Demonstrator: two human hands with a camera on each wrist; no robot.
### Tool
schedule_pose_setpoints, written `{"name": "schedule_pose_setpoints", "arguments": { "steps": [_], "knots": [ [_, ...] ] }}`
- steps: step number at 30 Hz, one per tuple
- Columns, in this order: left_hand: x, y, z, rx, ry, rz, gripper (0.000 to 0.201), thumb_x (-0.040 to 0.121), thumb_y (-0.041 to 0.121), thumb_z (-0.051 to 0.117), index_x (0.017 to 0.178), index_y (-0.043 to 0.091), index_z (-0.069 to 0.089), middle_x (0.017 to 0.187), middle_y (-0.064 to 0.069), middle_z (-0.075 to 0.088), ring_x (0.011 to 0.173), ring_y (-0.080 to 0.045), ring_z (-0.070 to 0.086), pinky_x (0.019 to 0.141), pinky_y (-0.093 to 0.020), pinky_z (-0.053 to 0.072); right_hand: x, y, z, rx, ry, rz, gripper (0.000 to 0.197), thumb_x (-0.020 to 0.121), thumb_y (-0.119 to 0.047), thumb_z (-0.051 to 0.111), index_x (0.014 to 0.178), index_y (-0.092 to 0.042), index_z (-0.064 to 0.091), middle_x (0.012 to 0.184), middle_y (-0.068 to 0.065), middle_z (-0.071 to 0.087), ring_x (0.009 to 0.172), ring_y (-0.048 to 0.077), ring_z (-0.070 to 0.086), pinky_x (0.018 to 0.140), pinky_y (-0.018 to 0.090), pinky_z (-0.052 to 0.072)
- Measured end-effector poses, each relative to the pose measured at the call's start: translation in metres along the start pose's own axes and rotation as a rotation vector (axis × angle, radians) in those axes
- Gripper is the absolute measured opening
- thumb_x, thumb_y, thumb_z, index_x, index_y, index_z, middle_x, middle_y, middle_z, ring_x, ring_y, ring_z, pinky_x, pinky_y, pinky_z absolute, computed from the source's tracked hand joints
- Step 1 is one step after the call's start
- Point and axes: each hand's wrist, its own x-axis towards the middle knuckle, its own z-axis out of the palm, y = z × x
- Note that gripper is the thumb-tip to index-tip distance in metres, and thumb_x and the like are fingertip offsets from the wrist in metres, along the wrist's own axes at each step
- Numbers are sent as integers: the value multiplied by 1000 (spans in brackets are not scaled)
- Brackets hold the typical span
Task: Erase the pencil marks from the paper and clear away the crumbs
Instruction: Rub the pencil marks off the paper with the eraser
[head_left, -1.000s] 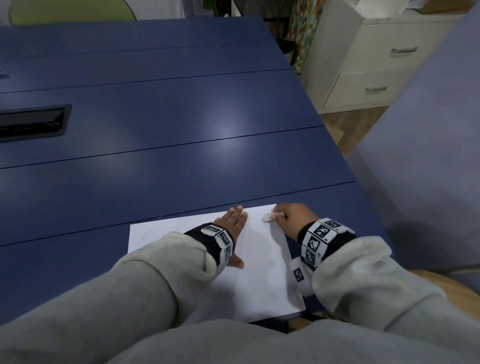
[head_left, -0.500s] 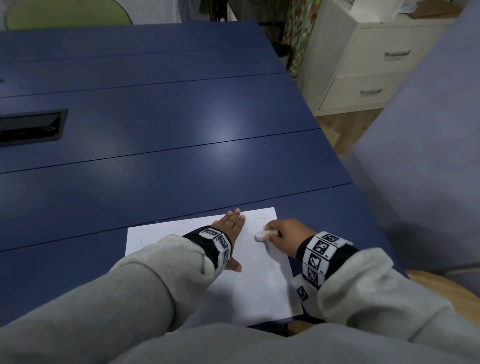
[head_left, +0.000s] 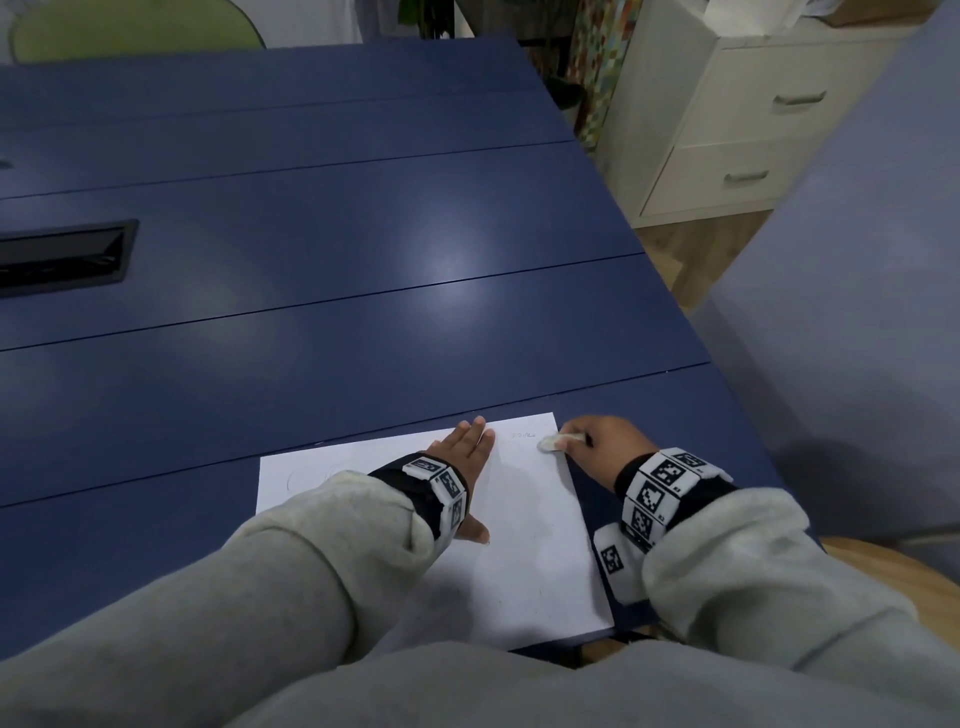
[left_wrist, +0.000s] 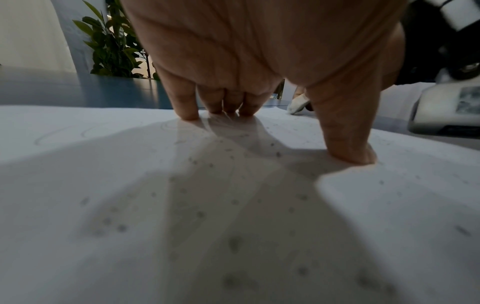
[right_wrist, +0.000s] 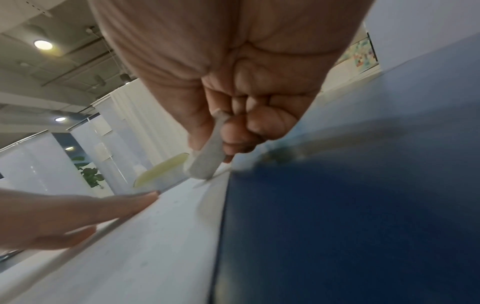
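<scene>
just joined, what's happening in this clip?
A person is erasing pencil marks from a sheet of paper on a blue table. The left hand presses flat on the sheet to hold it down. The right hand pinches a white eraser at the paper's far right corner, beside a faint pencil scribble. Faint curved marks remain near the left edge, and eraser crumbs are scattered over the sheet, not yet cleared.
</scene>
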Motion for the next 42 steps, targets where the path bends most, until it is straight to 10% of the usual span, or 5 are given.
{"name": "schedule_pose_setpoints", "arguments": {
  "steps": [42],
  "knots": [
    [2,-1,2,5,-2,-4,120,80,52,70,150,11,-18,157,-4,-26,146,-20,-19,118,-39,2,4,-8,2,2,-11,18,37,87,-47,61,102,-14,67,101,3,67,95,19,60,81,28,44]
  ]
}}
